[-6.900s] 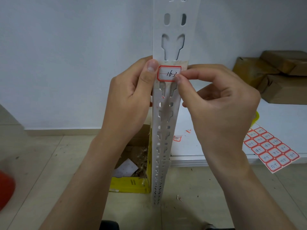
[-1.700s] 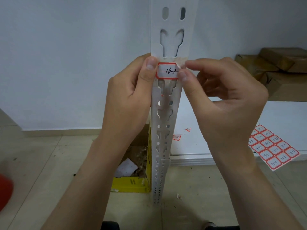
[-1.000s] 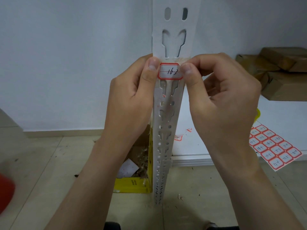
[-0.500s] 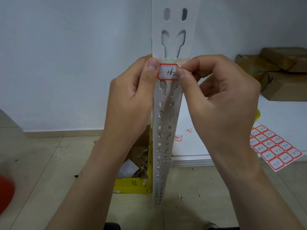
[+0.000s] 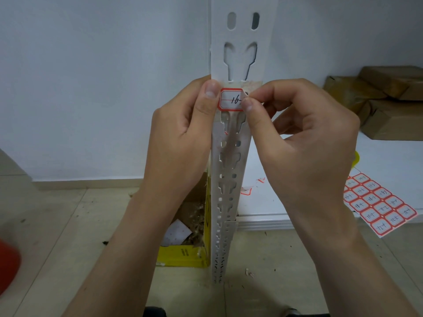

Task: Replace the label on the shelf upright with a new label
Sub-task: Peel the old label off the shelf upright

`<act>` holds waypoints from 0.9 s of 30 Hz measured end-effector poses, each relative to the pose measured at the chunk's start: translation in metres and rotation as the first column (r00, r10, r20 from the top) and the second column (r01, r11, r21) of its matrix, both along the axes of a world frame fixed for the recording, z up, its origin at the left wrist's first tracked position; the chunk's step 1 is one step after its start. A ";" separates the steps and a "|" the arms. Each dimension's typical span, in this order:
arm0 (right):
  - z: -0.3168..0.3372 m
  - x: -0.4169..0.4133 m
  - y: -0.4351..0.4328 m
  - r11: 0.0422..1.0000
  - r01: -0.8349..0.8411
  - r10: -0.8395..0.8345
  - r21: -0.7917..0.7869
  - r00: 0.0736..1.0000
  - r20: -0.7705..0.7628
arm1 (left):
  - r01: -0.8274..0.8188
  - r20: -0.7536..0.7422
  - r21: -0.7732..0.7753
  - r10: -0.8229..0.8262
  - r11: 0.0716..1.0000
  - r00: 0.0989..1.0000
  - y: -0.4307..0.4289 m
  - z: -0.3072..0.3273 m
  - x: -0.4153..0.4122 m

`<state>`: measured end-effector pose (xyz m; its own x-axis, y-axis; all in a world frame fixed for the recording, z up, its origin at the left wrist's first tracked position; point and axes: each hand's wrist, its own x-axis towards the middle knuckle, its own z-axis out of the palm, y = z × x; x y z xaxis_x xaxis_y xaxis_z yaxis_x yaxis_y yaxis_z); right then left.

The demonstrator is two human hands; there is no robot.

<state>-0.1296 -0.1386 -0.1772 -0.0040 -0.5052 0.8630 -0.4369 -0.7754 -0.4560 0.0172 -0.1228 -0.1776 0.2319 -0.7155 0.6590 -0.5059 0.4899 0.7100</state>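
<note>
A white slotted shelf upright [image 5: 238,33] rises through the middle of the view. A red-bordered label [image 5: 230,100] with handwritten "16-" sits across it, over yellowed residue of older tape. My left hand [image 5: 183,133] grips the upright's left edge, its thumb pressing the label's left end. My right hand [image 5: 304,143] pinches the label's right end between thumb and forefinger, hiding the last character. A sheet of spare labels [image 5: 377,202] lies on the shelf board at the right.
A yellow cardboard box [image 5: 185,255] with scraps stands on the tiled floor behind the upright. Brown parcels [image 5: 377,104] sit on the white shelf board [image 5: 274,202] at the right. Torn label bits lie on that board. A red blurred object [image 5: 8,264] is at the left edge.
My right thumb and forefinger have shifted on the label's right end, first pressing flat, now pinching it and covering the final digit. My left hand has stayed put.
</note>
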 end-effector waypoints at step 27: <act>-0.003 0.001 0.001 0.998 -0.035 0.035 -0.044 0.999 0.006 | 0.020 -0.009 -0.009 -0.020 1.000 1.000 0.000 0.001 0.000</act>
<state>-0.1286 -0.1373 -0.1803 0.0074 -0.4671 0.8842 -0.4064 -0.8092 -0.4242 0.0170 -0.1225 -0.1769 0.2231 -0.7143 0.6634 -0.4894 0.5065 0.7099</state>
